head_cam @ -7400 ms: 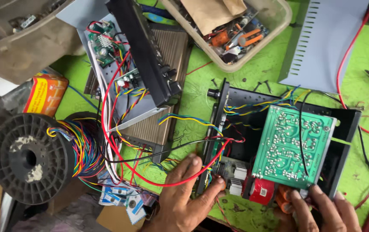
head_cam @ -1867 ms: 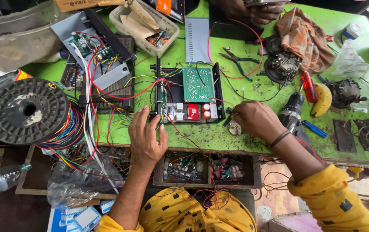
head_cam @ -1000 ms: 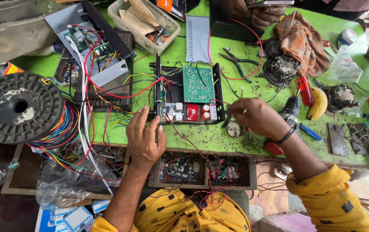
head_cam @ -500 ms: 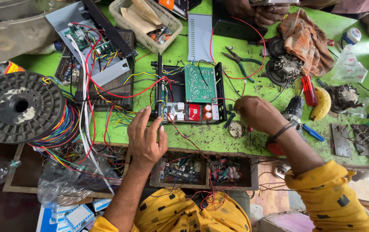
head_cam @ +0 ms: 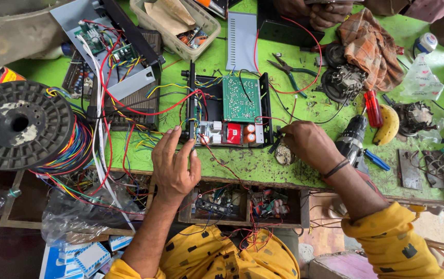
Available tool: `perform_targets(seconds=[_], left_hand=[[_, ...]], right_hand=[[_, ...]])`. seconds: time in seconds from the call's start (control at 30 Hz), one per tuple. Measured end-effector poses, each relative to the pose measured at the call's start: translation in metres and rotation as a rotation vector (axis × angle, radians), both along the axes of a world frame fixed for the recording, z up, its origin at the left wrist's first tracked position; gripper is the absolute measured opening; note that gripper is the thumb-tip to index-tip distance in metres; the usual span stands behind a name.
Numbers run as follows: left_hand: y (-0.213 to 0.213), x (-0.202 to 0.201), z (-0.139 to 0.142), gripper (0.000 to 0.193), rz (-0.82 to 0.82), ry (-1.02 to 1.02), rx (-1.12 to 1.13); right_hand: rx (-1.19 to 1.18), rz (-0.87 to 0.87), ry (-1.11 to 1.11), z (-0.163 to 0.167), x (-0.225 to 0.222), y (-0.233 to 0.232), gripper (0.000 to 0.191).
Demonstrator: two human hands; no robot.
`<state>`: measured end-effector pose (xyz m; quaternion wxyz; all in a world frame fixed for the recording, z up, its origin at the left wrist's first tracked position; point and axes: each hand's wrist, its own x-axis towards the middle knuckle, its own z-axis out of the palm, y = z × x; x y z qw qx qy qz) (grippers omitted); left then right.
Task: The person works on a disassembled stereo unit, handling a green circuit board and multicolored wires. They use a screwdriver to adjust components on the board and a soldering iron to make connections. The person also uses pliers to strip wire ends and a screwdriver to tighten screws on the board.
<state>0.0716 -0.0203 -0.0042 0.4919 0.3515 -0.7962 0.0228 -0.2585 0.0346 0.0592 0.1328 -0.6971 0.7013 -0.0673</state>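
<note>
Right hand (head_cam: 304, 144) moved in to black chassis (head_cam: 266, 111) right edge, seemingly touching; left hand (head_cam: 174, 165) shifted slightly

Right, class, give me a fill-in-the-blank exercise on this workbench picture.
1. The square circuit board inside the open black metal chassis is ____.
2. The big black plastic wire spool lies to the person's ____.
3. The yellow banana lies beside a ____-handled screwdriver.

Missing words: green; left; red
</note>
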Motion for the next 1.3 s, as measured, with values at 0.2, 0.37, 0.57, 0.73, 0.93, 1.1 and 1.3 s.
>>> perform_targets(seconds=[0.2, 0.37, 0.57, 0.73, 0.93, 1.1, 1.3], left_hand=[[0.001, 0.0, 0.002, 0.027, -0.003, 0.006, 0.004], [0.001, -0.001, 0.004, 0.026, 0.008, 0.006, 0.0], [0.001, 0.0, 0.004, 0.025, 0.007, 0.002, 0.003], [0.001, 0.001, 0.005, 0.025, -0.006, 0.007, 0.002], [0.002, 0.001, 0.004, 0.026, -0.003, 0.003, 0.007], [0.001, 0.001, 0.005, 0.026, -0.004, 0.004, 0.002], [0.001, 0.0, 0.006, 0.025, 0.006, -0.004, -0.003]], right_hand=[[0.004, -0.033, -0.024, 0.006, 0.005, -0.001, 0.029], [-0.073, 0.062, 0.015, 0.004, 0.006, -0.003, 0.021], [-0.109, 0.099, -0.079, 0.007, 0.005, -0.001, 0.013], [0.191, -0.175, -0.215, 0.016, -0.009, -0.005, 0.015], [-0.084, 0.006, -0.116, 0.02, -0.024, -0.007, 0.015], [0.042, 0.01, -0.054, 0.017, -0.018, -0.011, 0.017], [-0.003, 0.061, 0.008, 0.006, -0.011, -0.011, 0.019]])
